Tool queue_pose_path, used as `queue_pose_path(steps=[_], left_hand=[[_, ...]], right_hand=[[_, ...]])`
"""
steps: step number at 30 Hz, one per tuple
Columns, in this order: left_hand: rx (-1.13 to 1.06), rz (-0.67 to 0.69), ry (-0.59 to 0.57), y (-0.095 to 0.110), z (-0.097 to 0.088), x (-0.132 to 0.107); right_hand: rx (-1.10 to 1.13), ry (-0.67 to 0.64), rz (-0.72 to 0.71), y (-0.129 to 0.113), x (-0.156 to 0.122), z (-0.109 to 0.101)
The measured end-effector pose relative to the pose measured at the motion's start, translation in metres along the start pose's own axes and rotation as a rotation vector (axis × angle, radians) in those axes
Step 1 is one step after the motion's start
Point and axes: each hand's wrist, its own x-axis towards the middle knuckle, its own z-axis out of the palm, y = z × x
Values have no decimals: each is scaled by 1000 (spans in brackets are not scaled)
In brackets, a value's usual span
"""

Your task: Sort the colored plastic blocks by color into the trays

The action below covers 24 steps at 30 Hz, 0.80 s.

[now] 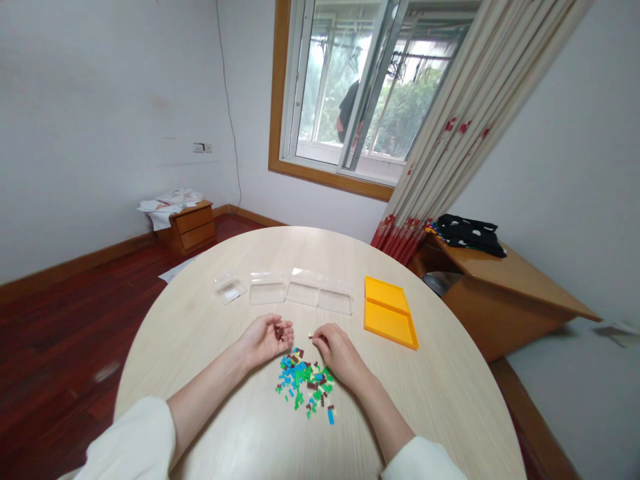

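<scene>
My left hand [267,339] is turned palm up, its fingers curled around several small dark brown building bricks [279,331]. To its right, my right hand [336,348] pinches a tiny brown building brick [315,338] between thumb and forefinger. Below and between both hands lies a loose pile of building bricks [300,377] in blue, green, brown and pale yellow. One blue brick [331,417] lies at the pile's near edge. My right fingers hide part of the brick they hold.
Clear plastic boxes [267,301] stand in a row beyond my hands on the round table [225,427]. A yellow two-part tray [391,327] lies at the right. A wooden desk [525,293] with folded dark cloth [470,233] stands further right, a small cabinet [196,227] at the left.
</scene>
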Motion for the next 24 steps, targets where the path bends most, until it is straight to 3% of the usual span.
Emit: queue_pose_path(steps=[5,9,13,20,24], left_hand=[[99,-50,-62,-4,0,-1],[124,-83,-134,-7,-1,-2],[103,-53,-82,-7,1,-2],[-9,-16,7,-5,2,-2],[-33,0,36,-5,4,-2]], right_hand=[[218,184,30,-10,4,-3],[341,184,1,-18,4,-4],[290,185,39,-14,4,-10],[108,-161,86,6,-2,-33],[123,-229,45,10,-6,-37]])
